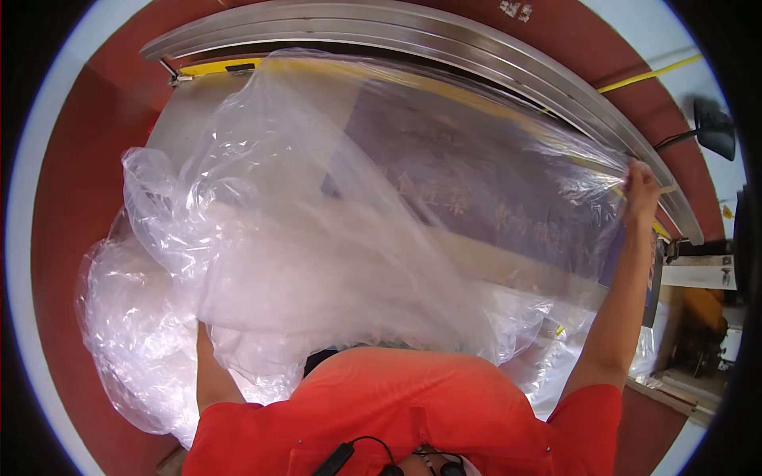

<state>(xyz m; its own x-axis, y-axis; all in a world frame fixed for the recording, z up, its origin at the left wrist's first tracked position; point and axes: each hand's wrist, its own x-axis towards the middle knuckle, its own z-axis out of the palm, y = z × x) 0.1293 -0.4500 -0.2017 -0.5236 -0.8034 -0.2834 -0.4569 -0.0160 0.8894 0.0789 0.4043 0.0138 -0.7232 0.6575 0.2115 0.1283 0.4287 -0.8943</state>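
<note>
A big sheet of clear plastic film (317,254) spreads in loose folds over a table with a grey top (198,119) and a dark blue printed panel. At the far right corner of the table, my right hand (641,190) is closed on the film's edge, and the film is drawn tight there. My left forearm (214,369) reaches up into the film on the left. The film's folds cover the left hand, so its fingers cannot be made out. More film is bunched up (135,341) at the left, beyond the table's edge.
A curved-looking silver metal rail (381,28) runs along the table's far side, with a yellow strip (214,68) below it. A black lamp-like object (713,131) and a yellow cable (651,75) are at the far right. Reddish-brown floor (71,206) lies at the left.
</note>
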